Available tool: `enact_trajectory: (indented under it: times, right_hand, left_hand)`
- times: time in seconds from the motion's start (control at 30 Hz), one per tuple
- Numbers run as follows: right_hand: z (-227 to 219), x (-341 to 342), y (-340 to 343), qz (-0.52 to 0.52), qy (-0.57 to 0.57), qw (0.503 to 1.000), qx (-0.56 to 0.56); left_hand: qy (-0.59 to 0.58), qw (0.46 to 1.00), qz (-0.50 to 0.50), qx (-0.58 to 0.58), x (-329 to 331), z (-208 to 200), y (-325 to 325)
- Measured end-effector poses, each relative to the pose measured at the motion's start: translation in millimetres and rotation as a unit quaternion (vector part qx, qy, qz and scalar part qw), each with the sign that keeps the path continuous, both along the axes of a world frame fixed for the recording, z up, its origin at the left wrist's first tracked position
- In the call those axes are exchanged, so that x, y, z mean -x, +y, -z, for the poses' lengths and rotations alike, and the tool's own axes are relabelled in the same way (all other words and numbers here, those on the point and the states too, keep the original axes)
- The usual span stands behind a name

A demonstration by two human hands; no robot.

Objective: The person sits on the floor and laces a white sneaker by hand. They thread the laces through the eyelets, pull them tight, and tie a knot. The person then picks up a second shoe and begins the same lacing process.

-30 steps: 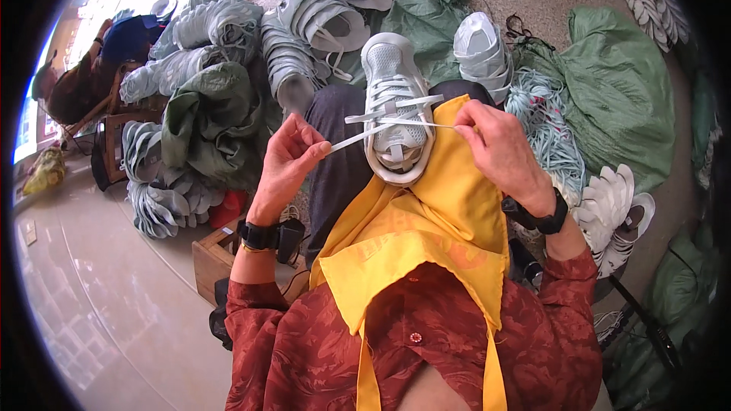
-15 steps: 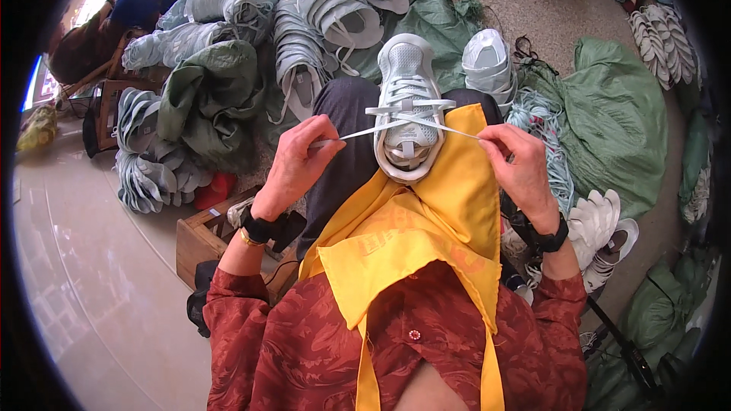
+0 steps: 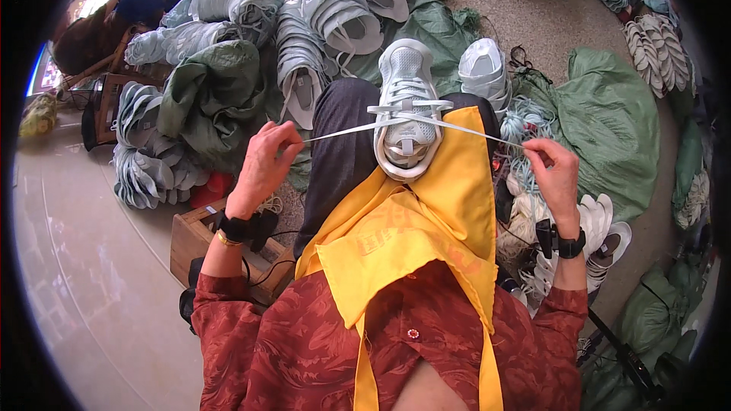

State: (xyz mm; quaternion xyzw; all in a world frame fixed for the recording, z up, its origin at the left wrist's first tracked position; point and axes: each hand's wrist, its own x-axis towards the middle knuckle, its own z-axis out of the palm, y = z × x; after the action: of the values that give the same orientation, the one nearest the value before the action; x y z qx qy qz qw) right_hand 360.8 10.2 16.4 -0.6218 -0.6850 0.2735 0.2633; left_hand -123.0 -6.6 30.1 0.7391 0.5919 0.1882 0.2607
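A pale grey-green sneaker (image 3: 407, 148) rests between my knees, its toe pointing away from me. Its laces cross over the tongue, and the two ends stretch out taut to either side. My left hand (image 3: 268, 154) pinches one end of the shoelace (image 3: 343, 132), out past my left knee. The other lace end is pinched in my right hand (image 3: 552, 171), beyond my right knee. A white bar-like piece (image 3: 409, 106) lies across the shoe's upper lacing. Under the heel spreads my yellow apron (image 3: 457, 183).
Bundles of nested shoe uppers (image 3: 335, 19) lie on the floor ahead. Green sacks (image 3: 609, 129) sit at the right, beside loose pale laces (image 3: 529, 118). White shoe parts (image 3: 598, 221) are near my right wrist. At my left elbow stands a wooden box (image 3: 190, 240).
Both hands have drawn outward, the left to the left and the right to the right. More lace now stretches between each hand and the sneaker.
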Motion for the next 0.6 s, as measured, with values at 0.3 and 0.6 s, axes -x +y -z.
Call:
enact_trajectory:
  times: [0.3, 0.6]
  right_hand:
    - [31, -32, -8, 0.004, -0.042, 0.998, 0.036]
    - [36, -33, -2, 0.004, -0.024, 0.993, 0.115]
  left_hand:
    - [0.049, 0.996, -0.041, 0.063, 37, -11, -4]
    - [0.057, 0.994, -0.027, 0.085, 56, -23, -4]
